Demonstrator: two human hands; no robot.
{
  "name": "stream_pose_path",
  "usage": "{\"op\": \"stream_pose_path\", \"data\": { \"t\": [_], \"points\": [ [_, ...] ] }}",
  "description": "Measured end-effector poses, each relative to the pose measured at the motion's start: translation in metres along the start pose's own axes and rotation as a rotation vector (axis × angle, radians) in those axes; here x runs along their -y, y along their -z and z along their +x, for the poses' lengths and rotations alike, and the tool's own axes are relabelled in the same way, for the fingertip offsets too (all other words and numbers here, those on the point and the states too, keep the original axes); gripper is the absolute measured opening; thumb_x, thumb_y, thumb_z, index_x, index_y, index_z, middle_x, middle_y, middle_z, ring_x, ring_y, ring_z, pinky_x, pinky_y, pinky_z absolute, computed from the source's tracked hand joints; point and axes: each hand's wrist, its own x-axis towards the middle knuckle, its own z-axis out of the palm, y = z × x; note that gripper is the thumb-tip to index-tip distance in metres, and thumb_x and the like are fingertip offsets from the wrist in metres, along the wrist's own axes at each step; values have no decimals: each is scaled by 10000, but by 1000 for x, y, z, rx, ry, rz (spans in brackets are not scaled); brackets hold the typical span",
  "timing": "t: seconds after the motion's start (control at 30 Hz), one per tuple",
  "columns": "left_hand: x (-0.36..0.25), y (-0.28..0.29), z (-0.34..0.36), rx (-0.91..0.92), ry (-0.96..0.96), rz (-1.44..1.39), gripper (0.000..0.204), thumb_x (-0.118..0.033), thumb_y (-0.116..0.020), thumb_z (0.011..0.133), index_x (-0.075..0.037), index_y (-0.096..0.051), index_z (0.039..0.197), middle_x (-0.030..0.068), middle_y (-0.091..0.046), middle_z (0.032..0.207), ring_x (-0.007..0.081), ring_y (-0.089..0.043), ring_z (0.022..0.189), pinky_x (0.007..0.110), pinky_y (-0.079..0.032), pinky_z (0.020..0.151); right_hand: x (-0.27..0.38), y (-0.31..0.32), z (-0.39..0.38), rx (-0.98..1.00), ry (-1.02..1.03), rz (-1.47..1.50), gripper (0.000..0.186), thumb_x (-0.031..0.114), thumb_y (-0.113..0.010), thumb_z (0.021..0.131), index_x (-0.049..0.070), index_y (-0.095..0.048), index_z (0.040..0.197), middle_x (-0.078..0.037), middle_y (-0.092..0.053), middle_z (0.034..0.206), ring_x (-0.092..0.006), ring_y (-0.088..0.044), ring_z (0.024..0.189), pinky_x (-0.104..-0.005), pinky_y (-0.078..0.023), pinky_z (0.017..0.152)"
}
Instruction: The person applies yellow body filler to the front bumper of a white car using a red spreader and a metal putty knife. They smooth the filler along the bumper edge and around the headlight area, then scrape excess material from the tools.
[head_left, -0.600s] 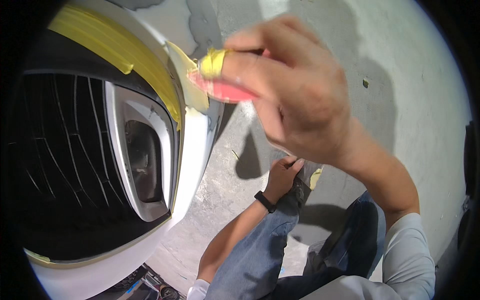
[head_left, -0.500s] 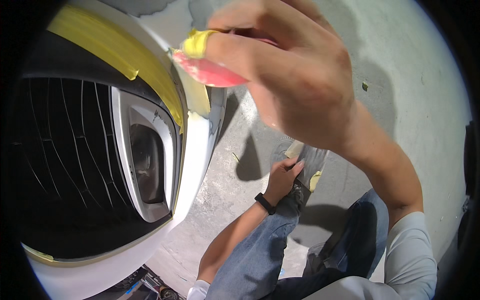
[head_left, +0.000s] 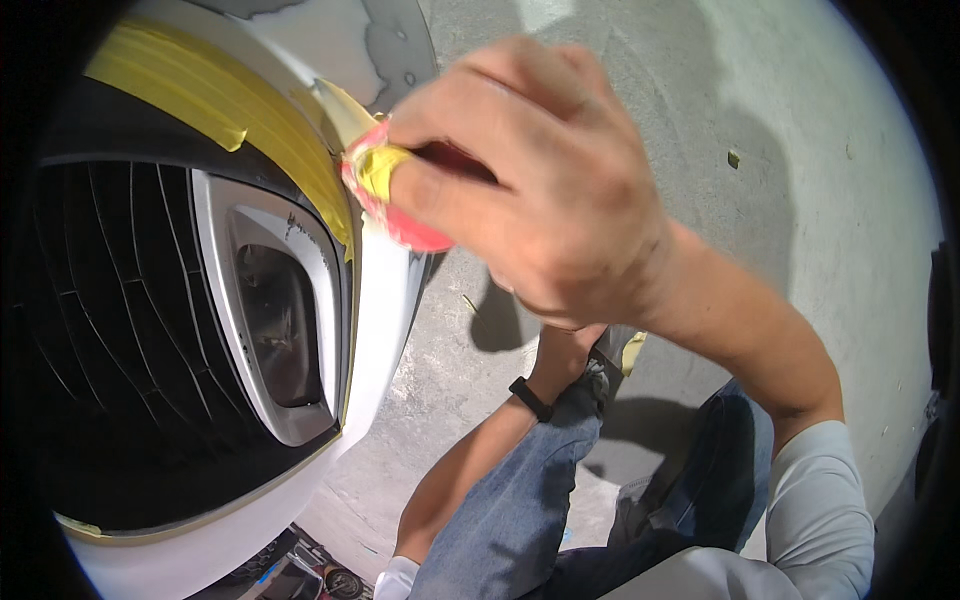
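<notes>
My right hand (head_left: 555,190) grips a pink spreader (head_left: 415,228) smeared with pale paste, pressed along a cream strip (head_left: 338,110) on the white-and-grey body panel (head_left: 340,45). Yellow tape (head_left: 375,172) wraps one of its fingertips. My left hand (head_left: 565,355), with a black band on the wrist, rests by my knee, fingers closed on a grey flat board (head_left: 612,350) bearing pale yellow paste; my right hand partly hides it. Wide yellow masking tape (head_left: 200,98) borders a dark grille (head_left: 120,330) and silver-framed recess (head_left: 270,310) at left.
My jeans-clad legs (head_left: 500,510) are folded below on the mottled concrete floor (head_left: 440,370), where small scraps (head_left: 733,158) lie. Dark parts and tools (head_left: 300,570) show below the panel at bottom left. A dark object (head_left: 935,320) is at the right edge.
My right hand with the spreader has swung from higher up, down and left along the panel's edge, and now covers more of my left hand. My left arm stays in place.
</notes>
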Motion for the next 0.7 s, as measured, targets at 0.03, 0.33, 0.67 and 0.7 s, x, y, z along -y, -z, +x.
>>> {"op": "stream_pose_path", "data": {
  "t": [0.03, 0.33, 0.67, 0.7],
  "points": [
    [1, 2, -1, 0, 10, -8, 272, -187, -668, 991, 37, -744, 1126, 17, -748, 928, 59, -600, 841, 246, -486, 767, 5, 0, -5, 1, -42, 24, 185, 206, -730, 783, 80, -768, 912, -12, -678, 996, -173, -584, 940, -314, -416, 778],
    [27, 4, -1, 24, 61, -114, 260, -185, -680, 989, 34, -752, 1109, -4, -736, 922, 48, -586, 830, 233, -476, 751, 53, -8, -39, -8, -286, 290, 144, 83, -718, 754, 59, -736, 895, -59, -644, 944, -212, -592, 844, -357, -448, 720],
    [-38, 24, 5, -234, 81, -116, 240, -158, -713, 987, 42, -750, 1114, -19, -715, 949, 35, -574, 824, 208, -468, 726, -17, 106, -62, 243, -584, 321, 343, -114, -699, 739, 63, -747, 1029, -125, -689, 986, -312, -649, 929, -387, -521, 764],
    [-52, 29, 5, -256, 17, -70, 244, -157, -711, 996, 42, -745, 1133, -3, -720, 968, 48, -597, 852, 215, -486, 748, -18, 121, -70, 353, -607, 280, 371, -134, -701, 737, 55, -746, 1053, -123, -694, 1006, -308, -659, 934, -377, -526, 772]
  ]
}}
